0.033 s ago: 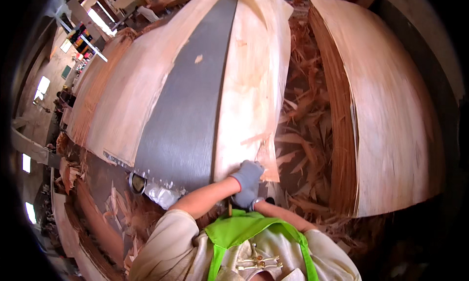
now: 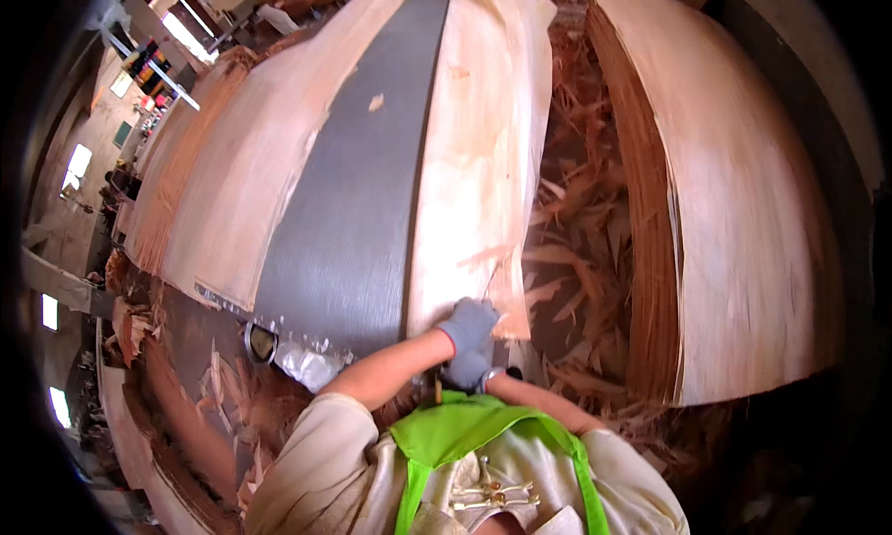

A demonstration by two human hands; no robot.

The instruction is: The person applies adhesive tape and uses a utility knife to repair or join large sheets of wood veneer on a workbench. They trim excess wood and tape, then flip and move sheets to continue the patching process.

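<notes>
My left hand [image 2: 472, 319], in a grey glove, lies at the near end of a pale wood veneer sheet [image 2: 469, 200]. Its fingers are bent and closed on the sheet's near edge. Just below, my right hand [image 2: 467, 371], also gloved in grey with a band at the wrist, is held rounded and closed against the left. What it grips is hidden. A torn flap of veneer [image 2: 511, 298] and a thin dark line in the wood lie beside my left fingers. Left of the sheet runs a smooth grey surface [image 2: 348, 219] with a small wood chip [image 2: 376, 102] on it.
A tall veneer stack [image 2: 743, 219] stands at the right, another veneer pile [image 2: 237, 182] at the left. Torn veneer scraps [image 2: 581, 228] litter the floor between. By the grey surface's near edge are a round metal-rimmed thing [image 2: 261, 344] and crumpled clear plastic [image 2: 308, 366].
My left hand has shifted slightly up and forward at the veneer's near end. The right hand has risen a little with it. The whole view has shifted slightly.
</notes>
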